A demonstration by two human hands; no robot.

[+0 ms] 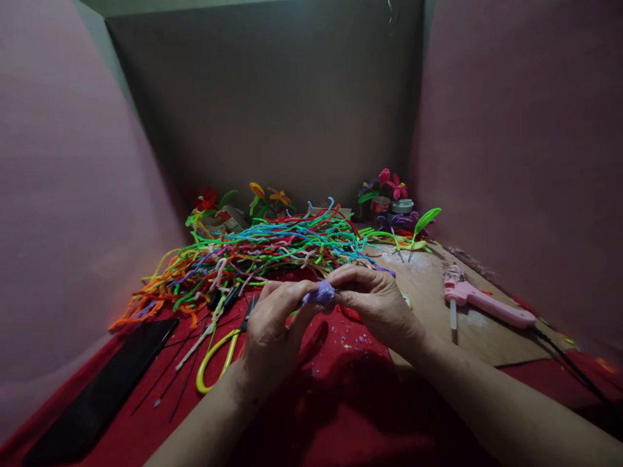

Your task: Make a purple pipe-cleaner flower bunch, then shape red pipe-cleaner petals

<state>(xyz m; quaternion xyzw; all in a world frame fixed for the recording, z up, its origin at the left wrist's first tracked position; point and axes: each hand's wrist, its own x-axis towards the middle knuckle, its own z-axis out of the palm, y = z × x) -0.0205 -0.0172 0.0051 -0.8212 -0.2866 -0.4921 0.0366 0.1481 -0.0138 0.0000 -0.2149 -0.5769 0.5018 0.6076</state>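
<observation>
Pinching a small lilac pipe-cleaner coil [320, 295] between them, the two hands meet just in front of the heap of coloured pipe cleaners [272, 250]. The left hand [270, 331] holds the coil from below, its grip pressed onto it with thumb and fingertips. The right hand [374, 301] closes on the other side, thumb and forefinger nipping the same piece. A lilac strand seems to trail from the coil toward the heap past the right fingers, though it is too small to be sure.

The step in hand looks like shaping: the fuzzy wire is being wound or squeezed into a tight bud. Any further turn would call for one grip to stay firm as an anchor while the other works the loose end round, so that the coil does not spring open.

In front of the heap and to its left lie yellow-handled scissors [219, 353] and thin dark wires [185, 363] on the red cloth surface [341, 389]. To the right of the heap a pink glue gun [481, 301] rests on a wooden board [428, 292], untouched. Behind the heap stand finished pipe-cleaner flowers [392, 185].
</observation>
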